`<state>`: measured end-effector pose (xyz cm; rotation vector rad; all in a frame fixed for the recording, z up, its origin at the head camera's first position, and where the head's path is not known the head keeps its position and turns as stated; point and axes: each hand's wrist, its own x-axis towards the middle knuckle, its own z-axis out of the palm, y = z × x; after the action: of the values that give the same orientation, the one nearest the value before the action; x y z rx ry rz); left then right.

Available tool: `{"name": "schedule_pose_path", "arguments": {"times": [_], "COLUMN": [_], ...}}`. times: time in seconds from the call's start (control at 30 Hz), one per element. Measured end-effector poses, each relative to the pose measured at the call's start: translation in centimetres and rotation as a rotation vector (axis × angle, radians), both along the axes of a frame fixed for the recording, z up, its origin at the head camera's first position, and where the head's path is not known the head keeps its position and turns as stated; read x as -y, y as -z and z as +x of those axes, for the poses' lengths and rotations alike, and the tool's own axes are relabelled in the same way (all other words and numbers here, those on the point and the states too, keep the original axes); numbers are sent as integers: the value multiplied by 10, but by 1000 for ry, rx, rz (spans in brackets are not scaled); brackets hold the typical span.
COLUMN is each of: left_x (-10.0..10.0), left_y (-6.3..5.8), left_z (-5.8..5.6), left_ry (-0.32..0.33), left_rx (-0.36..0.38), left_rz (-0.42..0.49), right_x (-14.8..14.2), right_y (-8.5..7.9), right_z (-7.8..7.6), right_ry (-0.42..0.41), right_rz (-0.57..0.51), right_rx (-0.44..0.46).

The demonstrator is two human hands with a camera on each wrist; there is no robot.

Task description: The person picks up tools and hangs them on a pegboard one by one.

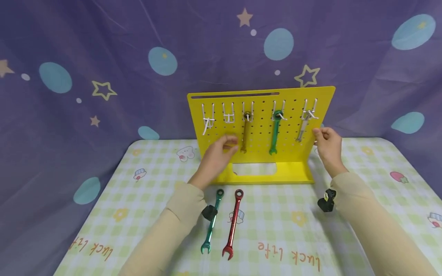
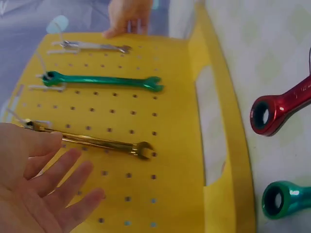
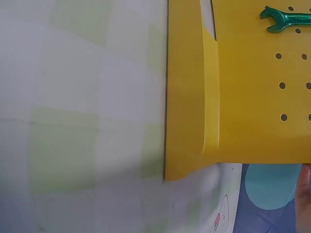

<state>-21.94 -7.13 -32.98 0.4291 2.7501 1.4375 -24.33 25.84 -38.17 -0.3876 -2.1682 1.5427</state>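
A yellow pegboard (image 1: 255, 145) stands upright on the table, with a gold wrench (image 1: 245, 134), a green wrench (image 1: 275, 134) and a small silver wrench (image 1: 303, 128) hanging from its white hooks. My left hand (image 1: 217, 157) is in front of the board's left half, just beside the gold wrench. Its fingers are loosely bent and hold nothing; in the left wrist view the thumb overlaps the gold wrench's upper part. My right hand (image 1: 328, 147) pinches the board's right edge, thumb at the front. Only a bit of that hand shows in the right wrist view.
On the checked tablecloth (image 1: 276, 214) before the board lie a teal-green wrench (image 1: 213, 222) and a red wrench (image 1: 233, 226), ring ends toward the board. Two hooks (image 1: 208, 120) at the board's left carry no wrench. A purple patterned curtain (image 1: 214, 30) hangs behind.
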Motion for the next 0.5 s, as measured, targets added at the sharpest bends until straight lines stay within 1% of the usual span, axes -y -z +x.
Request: {"name": "schedule_pose_path", "arguments": {"times": [0.1, 0.17, 0.27, 0.37, 0.5], "left_x": [6, 10, 17, 24, 33], "left_y": [-8, -12, -12, -6, 12], "left_z": [12, 20, 33, 45, 60], "left_ry": [41, 54, 84, 111, 128], "left_rx": [6, 9, 35, 93, 199], "left_rz": [-51, -80, -103, -97, -64], "right_x": [-2, -3, -3, -3, -2], "right_y": [1, 2, 3, 2, 1], "right_z": [2, 2, 2, 2, 0], "right_ry": [0, -8, -17, -22, -17], "right_rz": [1, 2, 5, 5, 6], "right_rx": [1, -2, -14, -23, -16]}}
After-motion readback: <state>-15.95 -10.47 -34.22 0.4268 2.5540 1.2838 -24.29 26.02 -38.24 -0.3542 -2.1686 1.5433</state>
